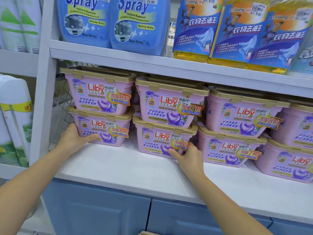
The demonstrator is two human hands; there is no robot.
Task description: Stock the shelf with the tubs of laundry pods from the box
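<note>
Several pink Liby pod tubs with gold lids stand stacked two high on the white shelf. My left hand grips the lower-left corner of the bottom tub of the leftmost stack, thumb across its front. My right hand holds the lower-right front corner of the bottom tub of the second stack. A second tub sits on the left stack. More stacks continue to the right. Only a sliver of the cardboard box shows at the bottom edge.
The upper shelf carries blue spray refill bottles and yellow bottles. A white upright and wire mesh bound the left side, with white bottles beyond. Blue cabinet doors lie below the shelf.
</note>
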